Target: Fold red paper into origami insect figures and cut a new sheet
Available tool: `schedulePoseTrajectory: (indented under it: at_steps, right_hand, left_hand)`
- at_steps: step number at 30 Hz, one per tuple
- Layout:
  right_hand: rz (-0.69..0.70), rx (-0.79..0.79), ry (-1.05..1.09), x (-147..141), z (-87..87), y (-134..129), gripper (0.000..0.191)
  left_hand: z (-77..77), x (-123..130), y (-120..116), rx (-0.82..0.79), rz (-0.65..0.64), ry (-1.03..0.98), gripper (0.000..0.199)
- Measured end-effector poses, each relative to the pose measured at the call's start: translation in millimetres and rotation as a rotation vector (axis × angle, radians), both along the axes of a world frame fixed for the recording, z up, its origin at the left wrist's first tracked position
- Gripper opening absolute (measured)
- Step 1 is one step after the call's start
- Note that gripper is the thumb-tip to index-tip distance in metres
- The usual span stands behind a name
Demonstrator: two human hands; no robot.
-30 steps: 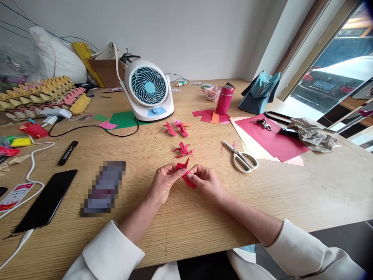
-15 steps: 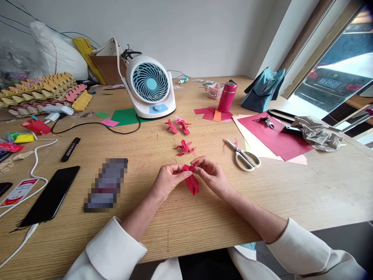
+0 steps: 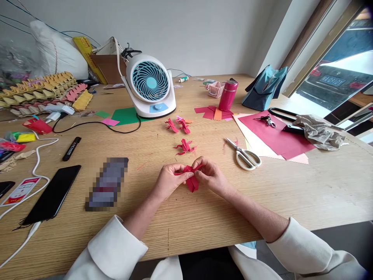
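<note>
A folded red paper figure point(image 3: 192, 184) is held between both hands over the wooden table, its wide part pointing down towards me. My left hand point(image 3: 169, 179) pinches it from the left with thumb and fingers. On the other side my right hand point(image 3: 212, 175) grips a thin strip of the same paper near its top; the fingertips partly cover the folds. Just beyond the hands lies a finished-looking red paper figure point(image 3: 185, 146). Two more, a left one point(image 3: 171, 125) and a right one point(image 3: 183, 125), rest farther back.
White-handled scissors point(image 3: 246, 157) lie right of the hands, near red sheets point(image 3: 274, 136). A fan point(image 3: 151, 87) and a red flask point(image 3: 228, 96) stand behind. To the left are a black marker point(image 3: 71, 149), a black phone point(image 3: 52, 194) and cables.
My right fingers have shifted on the paper, and the strip they grip now slants lower, more to the right. The view has moved very slightly.
</note>
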State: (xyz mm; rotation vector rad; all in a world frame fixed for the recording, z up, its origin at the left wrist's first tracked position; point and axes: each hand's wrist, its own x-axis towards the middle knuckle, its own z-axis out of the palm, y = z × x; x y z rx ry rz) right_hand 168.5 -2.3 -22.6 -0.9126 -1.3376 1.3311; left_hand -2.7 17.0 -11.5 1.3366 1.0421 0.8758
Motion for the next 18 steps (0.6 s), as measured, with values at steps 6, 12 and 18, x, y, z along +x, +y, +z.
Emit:
schedulePoseTrajectory:
  at_steps: [6,12,18]
  right_hand:
    - [-0.069,0.057,0.051,2,1.2,1,0.025]
    - [-0.115,0.208,-0.105,4,2.3,-1,0.011]
    - [-0.194,0.369,-0.323,4,6.2,-5,0.009]
  left_hand:
    - [8.4,0,0,-0.135,0.000,-0.231,0.029]
    - [10.9,2,-3,-0.196,-0.006,-0.273,0.037]
    - [10.8,4,-5,-0.096,-0.013,-0.241,0.031]
